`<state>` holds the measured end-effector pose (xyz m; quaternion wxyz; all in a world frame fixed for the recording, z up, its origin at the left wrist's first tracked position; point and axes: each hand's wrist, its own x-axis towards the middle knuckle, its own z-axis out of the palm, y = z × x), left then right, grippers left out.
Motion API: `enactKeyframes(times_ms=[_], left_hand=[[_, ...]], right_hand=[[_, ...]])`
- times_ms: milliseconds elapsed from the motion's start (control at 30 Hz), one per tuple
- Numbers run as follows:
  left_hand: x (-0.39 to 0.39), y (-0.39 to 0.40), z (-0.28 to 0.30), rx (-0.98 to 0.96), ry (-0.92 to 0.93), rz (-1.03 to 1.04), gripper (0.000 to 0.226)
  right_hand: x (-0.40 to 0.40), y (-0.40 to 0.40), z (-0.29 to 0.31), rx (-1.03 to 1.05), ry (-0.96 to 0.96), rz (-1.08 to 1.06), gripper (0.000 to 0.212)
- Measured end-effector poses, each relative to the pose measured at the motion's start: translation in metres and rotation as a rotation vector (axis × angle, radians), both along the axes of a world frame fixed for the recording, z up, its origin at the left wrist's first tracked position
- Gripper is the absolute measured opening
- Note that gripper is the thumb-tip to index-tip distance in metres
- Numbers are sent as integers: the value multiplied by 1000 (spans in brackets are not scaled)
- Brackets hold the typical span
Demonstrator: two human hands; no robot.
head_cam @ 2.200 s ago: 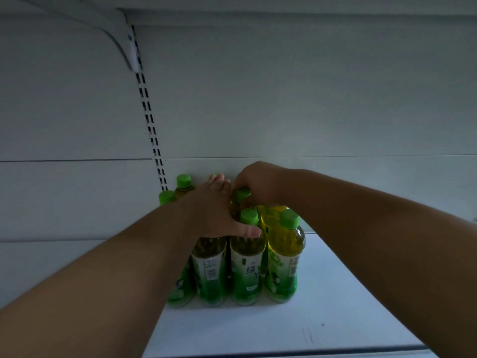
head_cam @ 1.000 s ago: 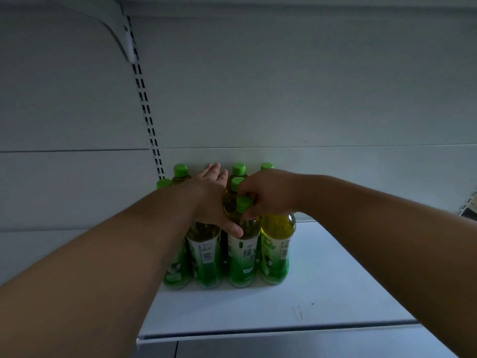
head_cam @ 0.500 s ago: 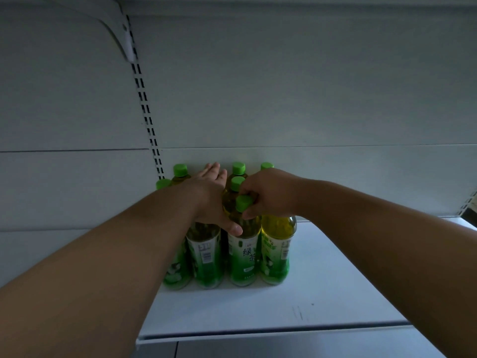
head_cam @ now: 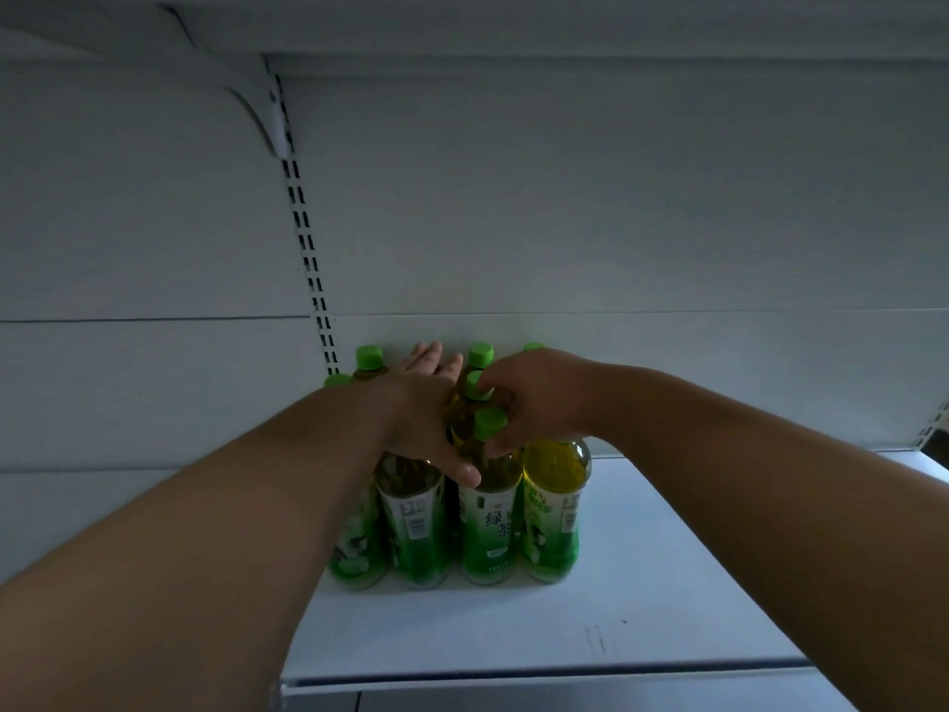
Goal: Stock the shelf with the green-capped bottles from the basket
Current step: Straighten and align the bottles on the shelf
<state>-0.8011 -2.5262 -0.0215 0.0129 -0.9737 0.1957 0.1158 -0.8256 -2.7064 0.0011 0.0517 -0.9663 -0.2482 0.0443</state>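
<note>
Several green-capped bottles (head_cam: 488,531) with green labels stand in tight rows at the back left of the white shelf (head_cam: 642,608). My left hand (head_cam: 426,418) lies flat over the tops of the left bottles. Its fingers stretch toward the back wall and its thumb presses the neck of the front middle bottle. My right hand (head_cam: 534,403) is curled over the top of the front right bottle (head_cam: 552,511), hiding its cap, and its fingertips touch two neighbouring caps. The basket is out of view.
A slotted upright (head_cam: 308,249) with a bracket (head_cam: 257,110) runs up the back wall just left of the bottles. Another shelf hangs overhead. The shelf's front lip (head_cam: 539,678) lies below my arms, and bare shelf surface extends to the right of the bottles.
My right hand came off a rear bottle and moved forward onto the front right bottle's cap. Over the last second both hands have barely moved.
</note>
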Motion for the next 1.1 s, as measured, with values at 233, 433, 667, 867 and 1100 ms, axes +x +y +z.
enactKeyframes(times_ms=[233,433,667,867,1100], left_hand=[[-2,36,0,25,-82,59,149],[5,70,-16,29,-107,46,155],[13,69,-31,-32,-201,-39,145],[8,71,-29,-86,-192,13,149],[7,72,-28,-80,-166,37,157]], right_hand=[[10,14,17,285,-186,-38,25],[29,57,6,132,-186,39,29],[49,77,-11,40,-132,18,38],[54,83,-14,-11,-97,-6,43],[55,83,-12,-28,-116,4,36]])
